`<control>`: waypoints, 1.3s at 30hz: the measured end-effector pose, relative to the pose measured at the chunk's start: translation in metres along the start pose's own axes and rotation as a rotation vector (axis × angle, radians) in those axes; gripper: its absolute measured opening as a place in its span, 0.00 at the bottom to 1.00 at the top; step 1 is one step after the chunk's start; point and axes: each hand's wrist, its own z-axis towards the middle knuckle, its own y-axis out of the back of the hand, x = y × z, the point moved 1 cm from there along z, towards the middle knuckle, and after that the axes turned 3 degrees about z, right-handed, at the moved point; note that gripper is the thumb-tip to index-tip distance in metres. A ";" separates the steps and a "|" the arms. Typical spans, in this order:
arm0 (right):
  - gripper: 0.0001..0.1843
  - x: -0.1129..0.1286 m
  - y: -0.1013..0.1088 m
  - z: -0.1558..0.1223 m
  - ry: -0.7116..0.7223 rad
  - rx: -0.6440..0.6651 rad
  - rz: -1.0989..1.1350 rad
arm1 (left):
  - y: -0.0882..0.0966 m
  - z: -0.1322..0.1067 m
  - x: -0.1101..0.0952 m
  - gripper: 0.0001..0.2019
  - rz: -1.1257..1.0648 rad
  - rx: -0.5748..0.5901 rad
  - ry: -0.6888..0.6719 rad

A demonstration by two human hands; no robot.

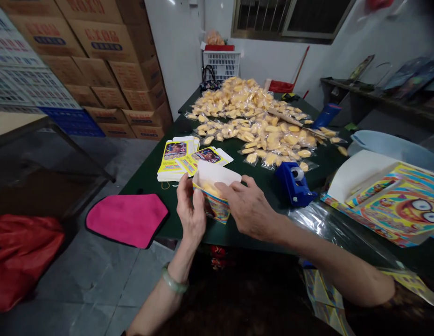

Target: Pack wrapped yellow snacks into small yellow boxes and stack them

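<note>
Here, the small box [219, 209] sits between the two hands at the near edge of the table [143, 172], its mouth open and facing up. Its outside is brightly printed in yellow, blue and red, though the design is too small to make out; its inside is plain white. A white flap [219, 171] stands raised along the far side, and pale yellow contents [210, 188] show within. Whether its base touches the table, I cannot tell.

The left hand [191, 207] is partly closed around the box's left end, thumb in front, fingers behind. The right hand [250, 205] is loosely curled, fingers reaching in at the mouth; whether they grip anything is hidden. Flat cartons [173, 156], yellow with dark pictures, lie just beyond, and wrapped yellow packets [252, 107] heap up farther back.
</note>
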 end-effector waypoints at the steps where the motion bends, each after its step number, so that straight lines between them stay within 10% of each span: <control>1: 0.25 -0.003 0.001 0.001 0.021 0.009 0.006 | -0.003 0.008 -0.004 0.22 -0.035 -0.013 0.052; 7: 0.18 -0.031 0.016 -0.001 0.155 -0.161 0.136 | -0.031 0.018 -0.023 0.18 -0.182 -0.144 0.204; 12: 0.13 -0.044 0.009 -0.033 -0.460 -0.727 0.556 | -0.038 0.006 -0.024 0.13 -0.162 -0.245 0.111; 19: 0.16 -0.051 -0.022 -0.034 -0.793 -0.291 1.511 | -0.040 0.005 -0.013 0.09 -0.194 -0.209 0.128; 39: 0.12 -0.047 -0.030 -0.030 -0.539 -0.442 1.450 | -0.018 0.010 -0.010 0.11 -0.504 0.239 0.025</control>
